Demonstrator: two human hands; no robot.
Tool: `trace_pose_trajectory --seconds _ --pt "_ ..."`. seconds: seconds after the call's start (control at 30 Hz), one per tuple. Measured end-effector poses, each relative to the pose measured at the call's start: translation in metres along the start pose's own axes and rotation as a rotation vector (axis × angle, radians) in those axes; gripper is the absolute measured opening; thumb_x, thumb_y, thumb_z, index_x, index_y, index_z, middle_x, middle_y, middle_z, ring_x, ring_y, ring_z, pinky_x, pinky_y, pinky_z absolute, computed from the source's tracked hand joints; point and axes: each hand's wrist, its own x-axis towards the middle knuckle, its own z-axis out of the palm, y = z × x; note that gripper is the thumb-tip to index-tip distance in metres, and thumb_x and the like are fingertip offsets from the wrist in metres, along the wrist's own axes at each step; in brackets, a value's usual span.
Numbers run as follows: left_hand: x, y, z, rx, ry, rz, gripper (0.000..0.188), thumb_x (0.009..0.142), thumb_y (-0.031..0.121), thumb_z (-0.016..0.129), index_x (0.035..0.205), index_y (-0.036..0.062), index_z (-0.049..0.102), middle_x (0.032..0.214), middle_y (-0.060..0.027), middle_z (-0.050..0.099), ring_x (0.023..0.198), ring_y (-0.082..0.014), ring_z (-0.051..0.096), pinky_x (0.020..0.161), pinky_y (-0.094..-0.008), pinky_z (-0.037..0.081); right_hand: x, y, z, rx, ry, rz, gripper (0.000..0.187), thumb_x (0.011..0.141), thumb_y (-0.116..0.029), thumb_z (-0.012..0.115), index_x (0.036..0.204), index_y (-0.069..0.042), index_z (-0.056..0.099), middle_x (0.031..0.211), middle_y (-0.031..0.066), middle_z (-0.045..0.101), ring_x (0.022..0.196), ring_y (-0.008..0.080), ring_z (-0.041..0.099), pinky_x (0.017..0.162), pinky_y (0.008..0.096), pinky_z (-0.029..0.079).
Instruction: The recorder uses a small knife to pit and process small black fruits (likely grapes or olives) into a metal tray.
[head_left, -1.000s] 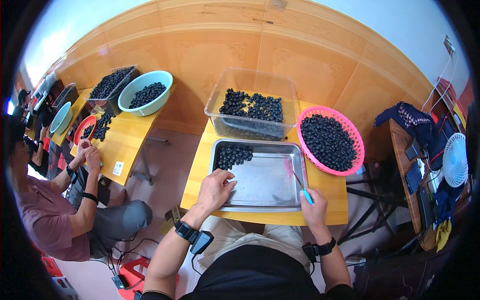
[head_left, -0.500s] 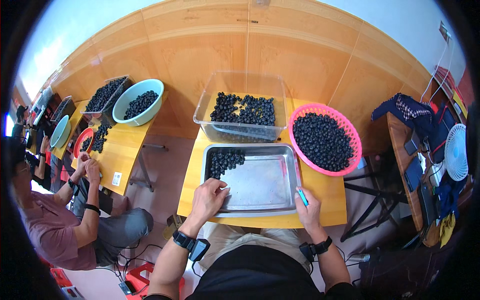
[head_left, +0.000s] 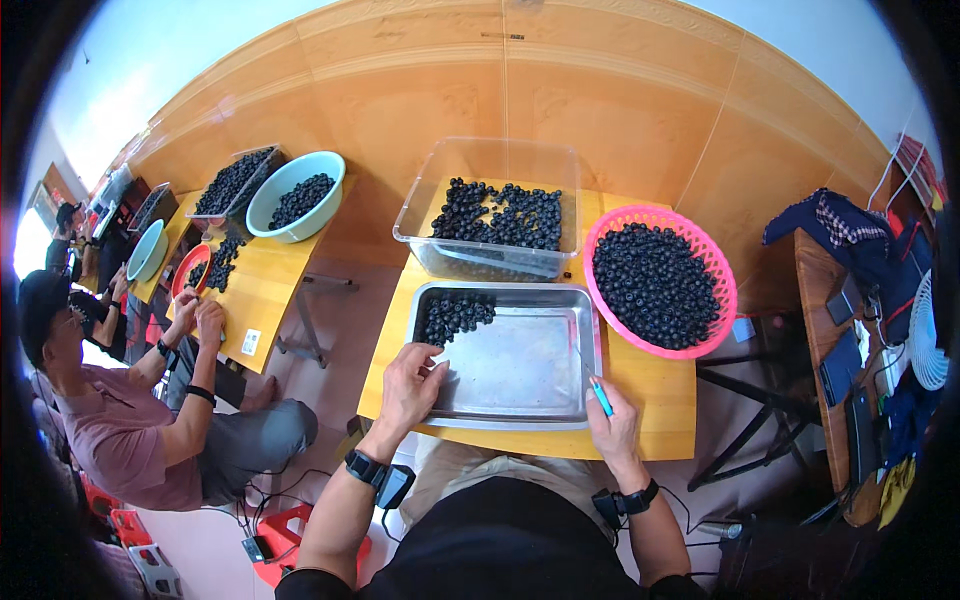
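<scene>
A metal tray (head_left: 540, 420) lies before me, with dark, round, blueberry-like fruits (head_left: 452, 316) gathered in its far left corner. My left hand (head_left: 408, 388) is over the tray's left edge, just nearer than those fruits. Its fingers are bent, the thumb stands a little apart, and I see nothing between them. At the tray's near right corner, my right hand (head_left: 616, 428) is closed around a thin tool with a teal handle (head_left: 602, 398). A fine metal tip points from it toward the tray; its exact kind is too small to tell.
Behind the tray stands a clear plastic bin (head_left: 490, 262) of dark fruits. A pink basket (head_left: 727, 330) heaped with them is at its right. To the left, a person (head_left: 130, 420) works at another table (head_left: 262, 290) with a light green basin (head_left: 330, 205). A cluttered wooden desk (head_left: 815, 340) stands right.
My left hand has moved slightly away from me and left, and its thumb and fingers have parted. The tool's tip shows more clearly. The whole view has shifted a little.
</scene>
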Motion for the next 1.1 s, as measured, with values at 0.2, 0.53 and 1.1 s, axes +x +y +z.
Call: trace_pose_trajectory --seconds 0.2,0.53,1.1 --pt "0.007 -0.003 0.006 0.339 -0.129 0.031 0.054 0.090 0.010 0.071 0.140 0.0008 0.054 0.142 -0.0235 0.054 0.111 -0.0380 0.066 0.092 -0.0455 0.057 0.002 -0.003 -0.003 0.022 -0.027 0.022 0.027 0.093 -0.011 0.066 0.115 0.003 0.070 0.088 0.0198 0.071 0.079 0.0264 0.073 0.072 0.0368 0.055" --pt "0.025 0.005 0.028 0.574 -0.189 0.092 0.027 0.096 0.010 0.060 0.122 0.0020 0.062 0.121 -0.0204 0.060 0.101 -0.0403 0.066 0.085 -0.0474 0.057 0.007 0.000 -0.010 0.036 -0.071 0.010 0.026 0.091 -0.010 0.067 0.113 0.003 0.071 0.097 0.0227 0.074 0.088 0.0366 0.074 0.078 0.0406 0.057" --pt "0.024 0.012 0.028 0.444 -0.206 0.023 0.016 0.092 0.012 0.067 0.106 0.0083 0.072 0.106 -0.0171 0.068 0.093 -0.0394 0.069 0.083 -0.0471 0.057 0.009 0.008 -0.017 0.124 -0.162 0.037 0.025 0.090 -0.010 0.069 0.113 0.002 0.071 0.094 0.0217 0.073 0.087 0.0348 0.075 0.075 0.0387 0.057"
